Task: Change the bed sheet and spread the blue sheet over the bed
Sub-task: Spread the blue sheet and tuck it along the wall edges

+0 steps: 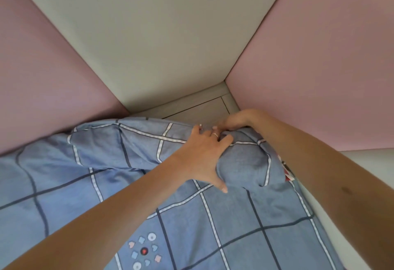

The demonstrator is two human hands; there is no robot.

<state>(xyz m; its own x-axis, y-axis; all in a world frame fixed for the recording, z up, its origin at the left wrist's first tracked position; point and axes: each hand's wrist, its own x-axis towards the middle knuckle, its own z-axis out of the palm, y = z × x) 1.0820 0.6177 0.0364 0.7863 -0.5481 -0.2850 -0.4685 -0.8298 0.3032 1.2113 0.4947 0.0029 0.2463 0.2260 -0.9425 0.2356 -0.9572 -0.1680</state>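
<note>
The blue sheet [213, 216], checked with white and dark lines and a small pattern of shapes, covers the bed across the lower half of the head view. At the far right corner it bulges over the raised mattress corner [245, 161]. My left hand [202, 154] lies on that bulge with its fingers gripping the cloth. My right hand [234, 121] reaches behind the corner, fingers curled into the sheet's edge where it meets the bed frame. A sliver of red and white fabric [287, 173] shows under the sheet at the right edge.
Padded wall panels enclose the corner: a pink panel [42, 67] on the left, a grey panel [149, 35] in the middle, a pink panel [319, 56] on the right. A pale wooden bed frame ledge [202, 105] runs behind the mattress.
</note>
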